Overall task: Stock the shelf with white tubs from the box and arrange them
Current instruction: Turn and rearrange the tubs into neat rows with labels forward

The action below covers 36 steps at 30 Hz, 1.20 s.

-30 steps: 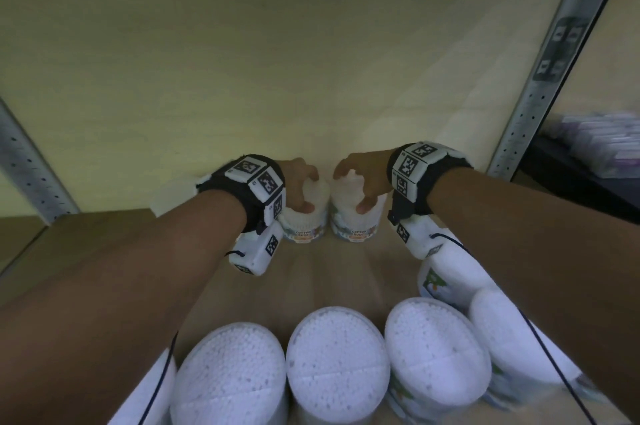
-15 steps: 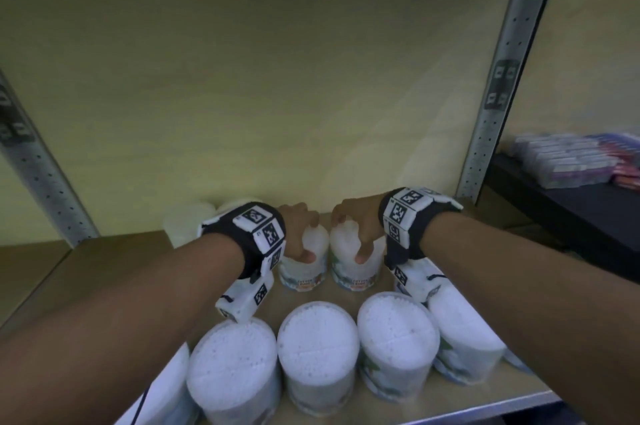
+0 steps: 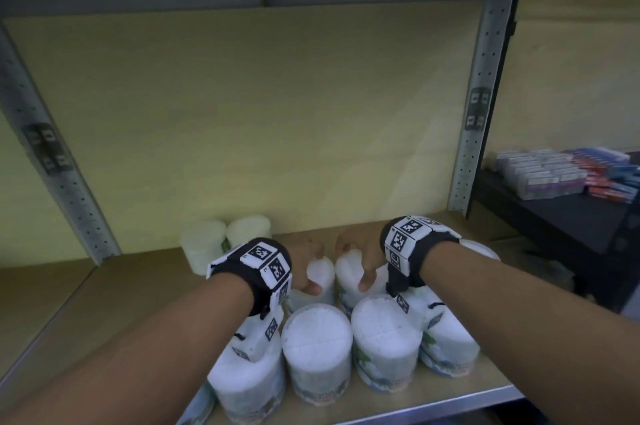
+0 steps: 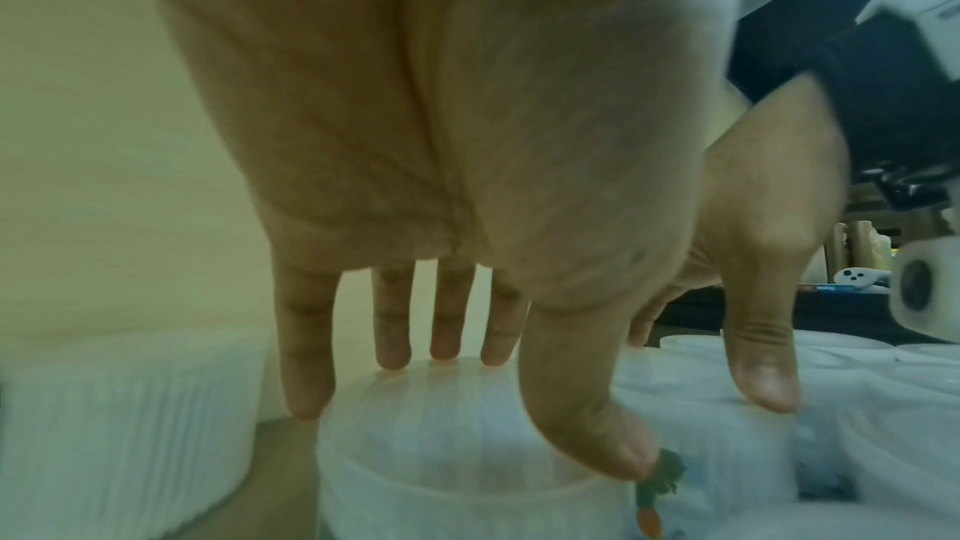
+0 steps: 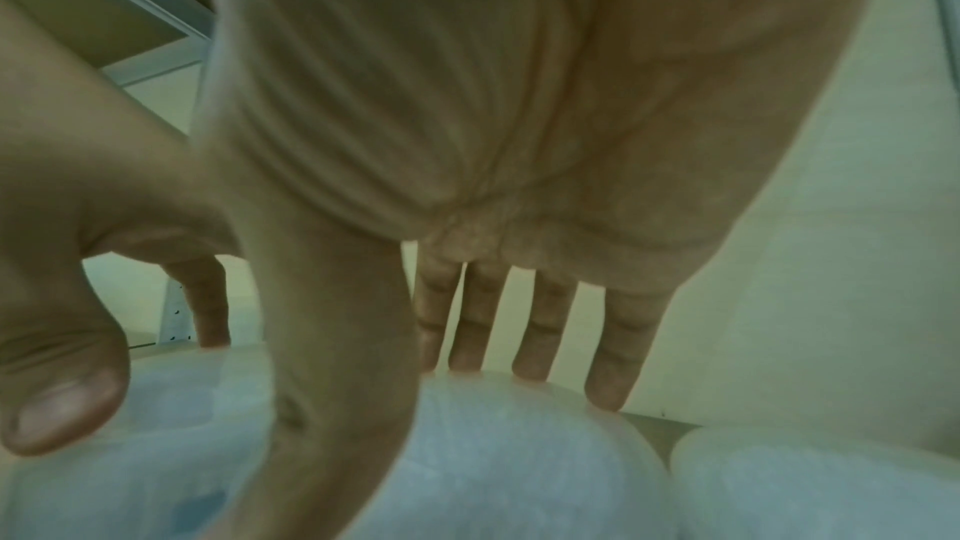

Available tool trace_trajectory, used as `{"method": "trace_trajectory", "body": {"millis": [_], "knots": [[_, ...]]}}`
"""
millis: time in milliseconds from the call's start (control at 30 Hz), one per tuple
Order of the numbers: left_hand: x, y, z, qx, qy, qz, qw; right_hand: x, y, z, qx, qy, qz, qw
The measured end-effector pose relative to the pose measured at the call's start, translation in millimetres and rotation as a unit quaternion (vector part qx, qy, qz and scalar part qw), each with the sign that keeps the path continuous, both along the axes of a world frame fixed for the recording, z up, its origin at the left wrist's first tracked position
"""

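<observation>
Two white tubs stand side by side on the wooden shelf (image 3: pixel 104 303), just behind the front row. My left hand (image 3: pixel 313 268) grips the left tub (image 3: pixel 323 277) from above, fingers behind the lid and thumb in front. In the left wrist view the fingers (image 4: pixel 306 376) reach over the far rim of this tub (image 4: pixel 457 446). My right hand (image 3: pixel 353 265) grips the right tub (image 3: pixel 346 272) the same way. The right wrist view shows its fingers (image 5: pixel 607 376) on the far edge of that tub (image 5: pixel 509 446).
Several white tubs form a front row (image 3: pixel 317 338) near the shelf's metal edge, under my wrists. Two more tubs (image 3: pixel 225 237) stand at the back left against the yellow wall. Perforated uprights (image 3: pixel 481 106) flank the bay. Boxed goods (image 3: pixel 561 175) lie on a dark table at right.
Both hands keep their hold, and the two tubs now stand closer behind the front row. The head view has pulled back and up, showing the shelf above.
</observation>
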<state>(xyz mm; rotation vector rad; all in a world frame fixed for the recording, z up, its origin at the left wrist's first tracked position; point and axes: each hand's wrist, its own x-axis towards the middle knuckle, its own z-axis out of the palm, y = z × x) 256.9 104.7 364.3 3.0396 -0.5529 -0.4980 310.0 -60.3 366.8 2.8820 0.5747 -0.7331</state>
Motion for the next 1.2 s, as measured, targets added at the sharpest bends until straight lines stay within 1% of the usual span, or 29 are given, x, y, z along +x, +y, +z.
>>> {"method": "trace_trajectory", "body": {"millis": [100,300,467,533,633,767,867,1033,1200], "knots": [[-5.6,-2.0,0.9,-0.006,0.003,0.015,1.000,1.1,-4.7,-4.8,0.014,0.006,0.002,1.000],[-13.4,-4.2,2.0,-0.023,0.013,0.018,0.999,-26.4,-3.2,10.0,0.052,0.018,-0.005,0.998],[-15.5,-4.0,6.7,-0.020,0.015,0.018,1.000,-29.8,-4.3,10.0,0.072,0.019,-0.007,0.997],[-13.7,-1.4,12.3,-0.013,0.001,0.016,1.000,-32.3,-1.8,14.7,0.094,0.007,-0.005,0.996],[-7.6,8.0,22.3,-0.006,-0.018,0.024,1.000,-29.8,8.5,23.3,0.120,-0.036,0.003,0.992],[4.3,35.2,32.1,-0.003,-0.037,0.068,0.997,-17.3,28.9,27.9,0.155,-0.061,-0.003,0.986],[11.9,67.5,35.7,0.001,-0.048,0.114,0.992,-6.2,47.0,29.7,0.172,-0.068,-0.008,0.983],[23.0,124.0,39.6,0.003,-0.052,0.172,0.984,14.0,82.3,30.2,0.175,-0.091,0.002,0.980],[37.5,169.0,32.1,-0.002,-0.050,0.217,0.975,33.6,119.6,27.3,0.163,-0.103,0.022,0.981]]}}
